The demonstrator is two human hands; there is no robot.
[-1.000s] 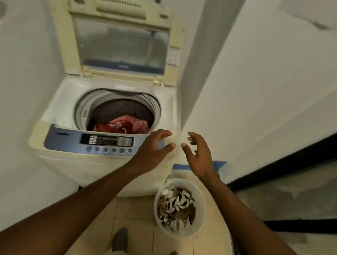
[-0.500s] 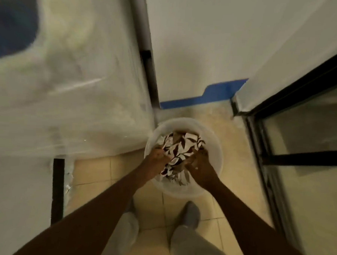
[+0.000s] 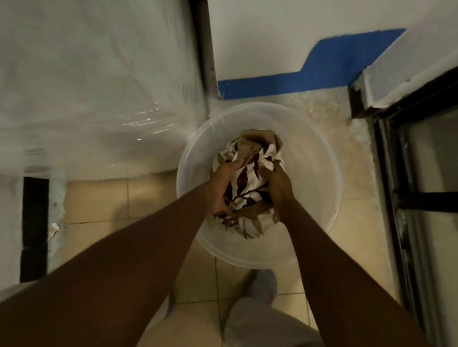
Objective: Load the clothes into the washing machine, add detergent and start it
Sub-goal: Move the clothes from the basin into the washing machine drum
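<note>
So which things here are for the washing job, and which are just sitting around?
For the job: leaf-print cloth, gripped by the left hand and right hand; white bucket under it; washing machine beside it.
Just there: blue wall stripe; black door frame; floor tiles.

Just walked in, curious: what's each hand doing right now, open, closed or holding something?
Left hand: closed, fingers gripping the leaf-print cloth.
Right hand: closed, gripping the same leaf-print cloth.

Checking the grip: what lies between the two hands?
The bunched leaf-print cloth, gripped by the left hand and the right hand, seen in the head view.
</note>
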